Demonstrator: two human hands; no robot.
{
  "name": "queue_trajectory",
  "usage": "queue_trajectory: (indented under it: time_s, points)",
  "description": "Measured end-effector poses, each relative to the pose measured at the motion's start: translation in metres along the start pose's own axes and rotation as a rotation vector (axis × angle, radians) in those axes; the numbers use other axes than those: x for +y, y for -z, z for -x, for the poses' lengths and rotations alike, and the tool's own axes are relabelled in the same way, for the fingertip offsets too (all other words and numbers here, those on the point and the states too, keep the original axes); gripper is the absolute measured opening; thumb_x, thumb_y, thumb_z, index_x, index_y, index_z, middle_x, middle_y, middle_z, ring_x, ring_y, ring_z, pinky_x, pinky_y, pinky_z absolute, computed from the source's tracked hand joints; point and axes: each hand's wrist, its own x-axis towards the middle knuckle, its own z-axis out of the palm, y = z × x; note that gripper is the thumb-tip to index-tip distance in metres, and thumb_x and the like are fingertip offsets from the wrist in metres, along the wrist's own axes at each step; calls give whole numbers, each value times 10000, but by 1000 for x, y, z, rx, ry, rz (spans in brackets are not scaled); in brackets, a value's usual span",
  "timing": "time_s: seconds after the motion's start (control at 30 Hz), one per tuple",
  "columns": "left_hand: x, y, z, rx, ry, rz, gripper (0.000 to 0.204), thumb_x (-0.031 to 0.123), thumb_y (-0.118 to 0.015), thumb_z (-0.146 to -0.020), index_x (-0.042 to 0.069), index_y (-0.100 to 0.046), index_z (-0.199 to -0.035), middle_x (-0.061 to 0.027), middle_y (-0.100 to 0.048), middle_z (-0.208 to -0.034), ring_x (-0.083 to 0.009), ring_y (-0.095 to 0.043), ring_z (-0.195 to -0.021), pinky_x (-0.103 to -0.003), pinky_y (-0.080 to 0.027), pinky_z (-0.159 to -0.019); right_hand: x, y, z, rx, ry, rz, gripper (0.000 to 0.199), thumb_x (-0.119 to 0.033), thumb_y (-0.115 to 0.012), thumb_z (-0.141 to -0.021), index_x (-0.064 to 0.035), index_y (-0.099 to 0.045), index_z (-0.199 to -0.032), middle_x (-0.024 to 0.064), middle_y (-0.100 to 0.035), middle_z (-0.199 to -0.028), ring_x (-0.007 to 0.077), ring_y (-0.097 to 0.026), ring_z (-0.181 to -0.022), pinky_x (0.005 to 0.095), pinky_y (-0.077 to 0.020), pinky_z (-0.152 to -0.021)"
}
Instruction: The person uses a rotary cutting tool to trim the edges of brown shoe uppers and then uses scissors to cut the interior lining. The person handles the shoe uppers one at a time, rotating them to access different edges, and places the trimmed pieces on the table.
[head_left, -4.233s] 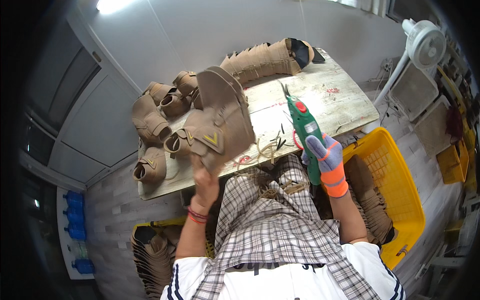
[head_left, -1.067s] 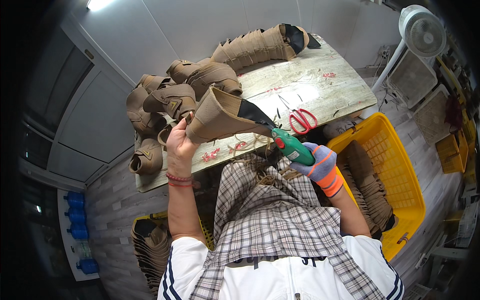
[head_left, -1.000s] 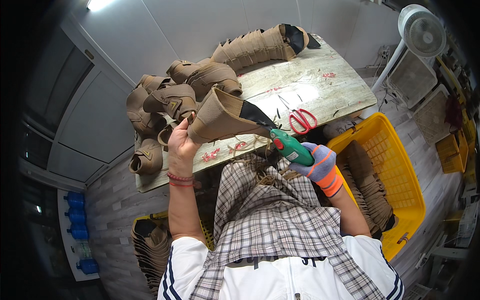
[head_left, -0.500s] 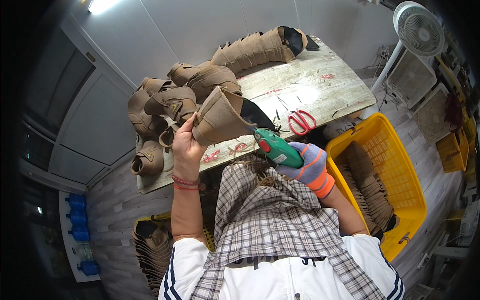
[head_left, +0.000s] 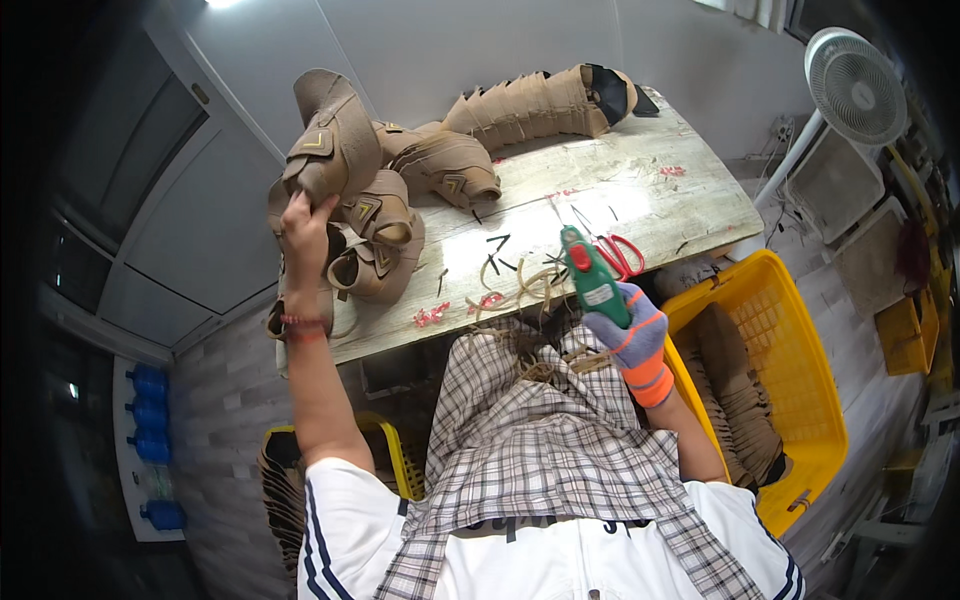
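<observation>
At the table's left end my left hand (head_left: 305, 228) grips the lower edge of a brown shoe upper (head_left: 335, 150), which stands raised above the pile with its yellow chevron mark showing. Other brown shoe uppers (head_left: 385, 260) lie heaped beside and below it. My right hand (head_left: 632, 335), in a grey-purple and orange glove, is closed round a green handheld power tool (head_left: 597, 283) with a red button. The tool points away from me over the table's front edge. Just right of its tip lie red-handled scissors (head_left: 622, 257).
A row of nested brown pieces (head_left: 535, 105) lies along the back of the worn table (head_left: 640, 190). Dark scraps and tan strips (head_left: 530, 285) litter its front. On the right stand a yellow basket (head_left: 815, 370) of brown pieces and a white fan (head_left: 855, 85); another yellow basket (head_left: 405, 460) is lower left.
My left hand has carried the shoe upper left, away from the tool and onto the pile. My right hand has shifted slightly right, and the tool now points more straight ahead.
</observation>
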Motion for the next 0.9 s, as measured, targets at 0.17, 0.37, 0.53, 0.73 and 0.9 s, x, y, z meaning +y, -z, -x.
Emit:
queue_trajectory:
  time_s: [0.17, 0.37, 0.53, 0.73, 0.9]
  points:
    - [-66, -8, -23, 43, -31, -706, 366, 133, -664, -803, -5, -620, -1139, -172, -585, -1201, -323, -527, -1142, -411, -423, -975, 16, 18, 4, 50, -83, -48, 410, -191, -821, -763, 20, -624, -1054, 44, -674, -831, 58, -581, -707, 230, -497, -625]
    - [-16, -160, 41, 235, 297, 751, 218, -9, -578, -891, -27, -642, -1098, -119, -648, -1099, -198, -621, -992, -330, -513, -867, 37, 33, 5, 89, -196, -103, 306, -143, -758, -825, 16, -612, -1043, 25, -653, -804, 60, -578, -685, 219, -477, -605]
    - [-37, -326, 69, 380, 839, 1275, 643, 109, -737, -821, -42, -428, -1365, -75, -568, -1234, -151, -545, -1011, -279, -451, -805, 42, 30, 1, 109, -279, -244, 264, -109, -733, -842, 10, -600, -1037, 7, -623, -799, 57, -554, -667, 206, -469, -609]
    - [-28, -353, -31, 662, 1495, 1405, 684, 221, -809, -745, -1, -486, -1306, -78, -544, -1318, -233, -515, -1118, -346, -403, -916, 51, 33, 8, 122, -333, -263, 284, -117, -738, -836, 8, -584, -1040, 23, -616, -819, 77, -571, -671, 224, -494, -608]
    - [-28, -353, -17, 824, 1124, 1099, 509, 267, -815, -758, -117, -616, -1026, -130, -646, -1064, -217, -561, -904, -330, -436, -851, 62, 33, 13, 114, -353, -256, 301, -130, -748, -830, 12, -585, -1040, 26, -619, -816, 81, -576, -670, 231, -494, -599]
